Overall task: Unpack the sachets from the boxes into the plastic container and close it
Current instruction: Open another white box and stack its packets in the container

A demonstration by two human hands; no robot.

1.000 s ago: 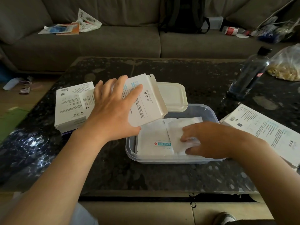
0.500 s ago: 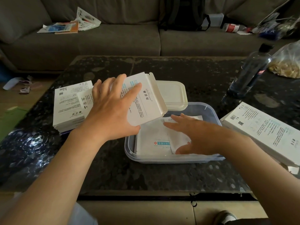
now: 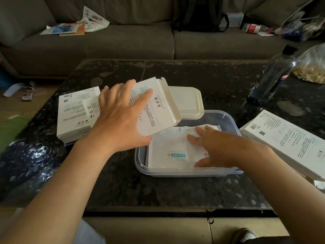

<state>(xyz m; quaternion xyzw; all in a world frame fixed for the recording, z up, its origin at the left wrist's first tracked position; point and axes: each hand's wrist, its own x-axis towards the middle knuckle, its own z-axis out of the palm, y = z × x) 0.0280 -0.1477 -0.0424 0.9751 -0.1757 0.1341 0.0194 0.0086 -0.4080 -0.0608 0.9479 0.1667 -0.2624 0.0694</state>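
A clear plastic container (image 3: 228, 120) sits in the middle of the dark table, with white sachets (image 3: 167, 148) lying flat inside. My left hand (image 3: 121, 117) grips a white box (image 3: 154, 110), tilted with its open flap over the container's left rim. Inside the container my right hand (image 3: 216, 148) lies flat, fingers straight, pressing on the right sachet (image 3: 193, 143). The container's white lid (image 3: 186, 101) lies just behind it, partly hidden by the box.
A stack of white boxes (image 3: 75, 113) lies at the left of the table, and another box (image 3: 288, 141) at the right edge. A dark bottle (image 3: 274, 74) and a plastic bag (image 3: 313, 66) stand at the back right. A sofa runs behind the table.
My right hand, curled on a sachet a second ago, has opened and now lies flat on it. The left hand and its box have barely moved.
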